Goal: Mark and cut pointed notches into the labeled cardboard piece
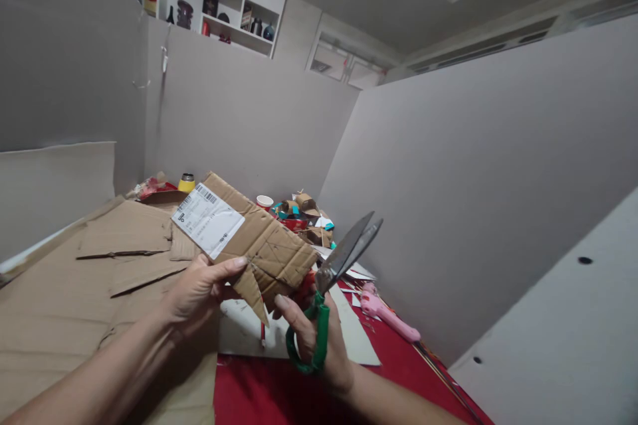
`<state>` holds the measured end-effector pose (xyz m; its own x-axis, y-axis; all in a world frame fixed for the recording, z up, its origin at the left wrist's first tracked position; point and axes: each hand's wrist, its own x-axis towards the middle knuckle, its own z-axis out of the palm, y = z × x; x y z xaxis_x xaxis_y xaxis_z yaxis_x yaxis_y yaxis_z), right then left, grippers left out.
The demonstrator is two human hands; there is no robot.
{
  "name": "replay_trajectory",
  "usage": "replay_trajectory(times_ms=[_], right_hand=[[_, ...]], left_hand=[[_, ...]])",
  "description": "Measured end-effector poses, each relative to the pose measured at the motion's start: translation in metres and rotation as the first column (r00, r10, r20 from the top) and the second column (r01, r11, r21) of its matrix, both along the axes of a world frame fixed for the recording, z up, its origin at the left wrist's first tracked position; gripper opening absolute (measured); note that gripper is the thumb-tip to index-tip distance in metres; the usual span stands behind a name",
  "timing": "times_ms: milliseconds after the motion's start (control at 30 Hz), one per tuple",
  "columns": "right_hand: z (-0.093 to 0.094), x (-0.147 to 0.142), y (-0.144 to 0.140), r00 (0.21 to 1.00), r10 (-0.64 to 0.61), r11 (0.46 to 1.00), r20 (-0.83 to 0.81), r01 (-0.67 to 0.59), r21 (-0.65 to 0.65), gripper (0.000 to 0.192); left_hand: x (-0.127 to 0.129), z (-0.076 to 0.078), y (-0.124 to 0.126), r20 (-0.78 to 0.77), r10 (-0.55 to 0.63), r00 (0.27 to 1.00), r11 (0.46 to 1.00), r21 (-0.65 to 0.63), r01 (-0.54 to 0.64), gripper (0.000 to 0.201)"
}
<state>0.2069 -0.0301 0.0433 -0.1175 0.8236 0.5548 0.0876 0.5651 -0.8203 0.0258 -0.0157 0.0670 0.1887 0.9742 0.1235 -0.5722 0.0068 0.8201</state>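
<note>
Two hands up in front of the person here: the left hand (199, 289) pinches a cardboard piece (259, 242) by its lower left edge, thumb on top just under the white shipping label (208, 219), holding it in the air above the red table (259, 388). The right hand (312, 339) is closed through the green handles of a pair of scissors (339, 272), blades nearly together and pointing up and to the right, clear of the card. I'd say that corrugated board is light and fairly stiff, though it'll crease along the pencilled lines if squeezed, so gripping near the edge away from the cut zigzag corner looks sensible. Its long axis runs from upper left down to lower right, with the jagged pointy bit hanging down between the hands. Flat cardboard sheets (74, 279) cover the table's left side, a pink glue gun (386, 312) lies to the right, and cups and scraps (299, 212) pile up at the back
</note>
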Motion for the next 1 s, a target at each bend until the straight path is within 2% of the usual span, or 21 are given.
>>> replay_trajectory(times_ms=[167,300,600,733,833,1000], right_hand=[[-0.005,-0.003,0.004,0.982,0.145,0.988,-0.124,-0.151,-0.044,0.027],[-0.011,-0.002,0.009,0.964,0.166,0.981,-0.209,-0.184,-0.068,0.028],[-0.009,-0.005,0.008,0.954,0.186,0.974,-0.235,-0.211,-0.085,0.036],[-0.012,-0.001,0.009,0.963,0.187,0.978,-0.195,-0.201,-0.057,0.035],[-0.015,0.002,0.01,0.978,0.152,0.986,-0.145,-0.159,-0.045,0.033],[-0.017,-0.001,0.011,0.976,0.108,0.99,-0.189,-0.123,-0.071,0.021]], left_hand=[[0.003,-0.001,-0.003,-0.016,-0.018,1.0,1.0,0.021,0.018,0.044],[0.003,-0.001,-0.004,-0.016,0.001,1.0,0.999,0.047,0.0,0.049],[0.003,-0.001,-0.004,0.004,0.033,0.999,0.998,0.049,-0.034,0.058],[0.002,-0.001,-0.003,0.007,-0.014,1.0,0.999,0.035,0.013,0.059],[0.001,-0.001,-0.003,0.019,-0.046,0.999,0.999,0.02,0.046,0.055],[0.0,0.0,-0.001,0.049,-0.018,0.999,1.0,-0.009,0.018,0.041]])
